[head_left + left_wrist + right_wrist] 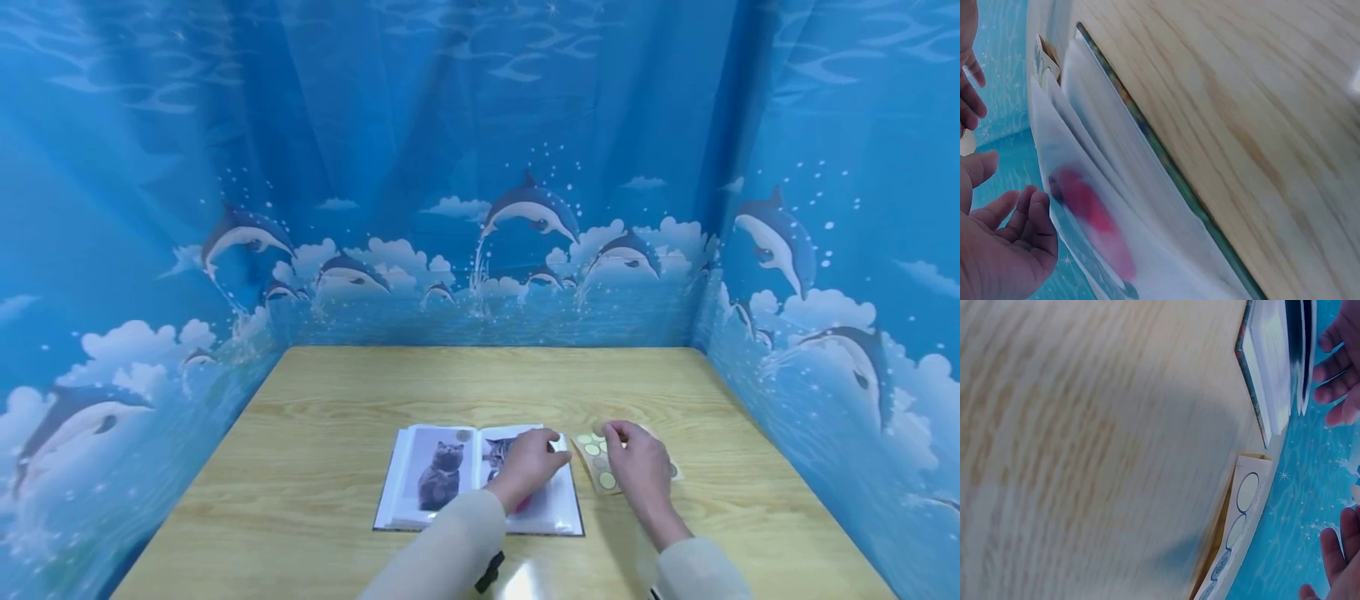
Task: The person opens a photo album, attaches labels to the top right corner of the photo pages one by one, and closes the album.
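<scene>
A photo album [399, 492] lies spread on the wooden table, with a grey cat picture on its left page and a tabby cat picture on its right. Over the right page hovers my left hand [531, 460], fingers loosely bent, thumb apart, nothing visible between them. My right hand [641, 467] is above a sheet of round stickers [600, 465] beside the album. Its thumb and fingertips pinch a small pale round sticker [1355, 492], seen only at the edge of the right wrist view. The right hand and forearm cover part of the sheet.
The wooden table [315, 467] stretches around the album and sheet. Blue curtains [420, 167] printed with dolphins enclose its back and sides. A round sticker [463, 435] sits at the upper corner of the grey cat picture.
</scene>
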A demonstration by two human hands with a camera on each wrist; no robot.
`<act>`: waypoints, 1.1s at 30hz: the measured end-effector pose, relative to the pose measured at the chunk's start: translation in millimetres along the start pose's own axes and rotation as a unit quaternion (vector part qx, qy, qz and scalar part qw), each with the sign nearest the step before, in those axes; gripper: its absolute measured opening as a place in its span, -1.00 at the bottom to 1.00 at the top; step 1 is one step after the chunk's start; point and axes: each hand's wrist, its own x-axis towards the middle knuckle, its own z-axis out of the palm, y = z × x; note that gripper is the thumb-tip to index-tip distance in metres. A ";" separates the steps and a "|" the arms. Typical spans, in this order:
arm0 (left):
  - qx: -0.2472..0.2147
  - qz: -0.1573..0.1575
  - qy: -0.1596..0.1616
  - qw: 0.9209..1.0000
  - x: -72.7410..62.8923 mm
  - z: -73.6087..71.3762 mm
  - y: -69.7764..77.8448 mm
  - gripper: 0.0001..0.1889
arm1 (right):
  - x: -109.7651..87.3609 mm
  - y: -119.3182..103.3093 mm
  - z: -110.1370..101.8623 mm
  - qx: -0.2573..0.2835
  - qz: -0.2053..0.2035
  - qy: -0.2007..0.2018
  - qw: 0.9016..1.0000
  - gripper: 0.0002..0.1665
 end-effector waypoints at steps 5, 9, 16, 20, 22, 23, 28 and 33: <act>0.052 0.018 0.021 0.998 -3.8 -6.9 -10.1 -0.58 | 0.0 2.0 6.8 -0.001 -0.009 -0.005 1.000 -0.75; 0.082 0.004 0.025 0.996 -7.8 -13.8 -18.9 -0.56 | -0.1 2.3 10.3 0.000 -0.009 -0.016 1.000 -0.74; 0.095 -0.031 0.022 0.995 -16.2 -25.9 -33.1 -0.57 | 0.9 -0.2 15.6 -0.006 -0.008 -0.040 0.999 -0.74; 0.126 -0.019 0.020 0.992 -24.3 -31.1 -39.6 -0.54 | 1.5 -1.8 19.3 -0.006 -0.020 -0.041 0.999 -0.76; 0.153 -0.007 0.018 0.988 -29.0 -32.7 -42.0 -0.49 | 1.9 -2.2 21.2 -0.005 -0.022 -0.042 0.999 -0.77; 0.171 0.000 0.015 0.985 -31.4 -33.2 -43.3 -0.46 | 2.0 -2.8 21.9 -0.005 -0.022 -0.043 0.999 -0.77; 0.231 0.014 -0.007 0.973 -43.0 -33.2 -47.7 -0.32 | 3.9 -4.1 26.9 -0.010 -0.017 -0.055 0.998 -0.77; 0.246 0.014 -0.016 0.969 -49.4 -28.6 -50.7 -0.31 | 6.2 -4.9 32.9 -0.009 -0.024 -0.065 0.998 -0.76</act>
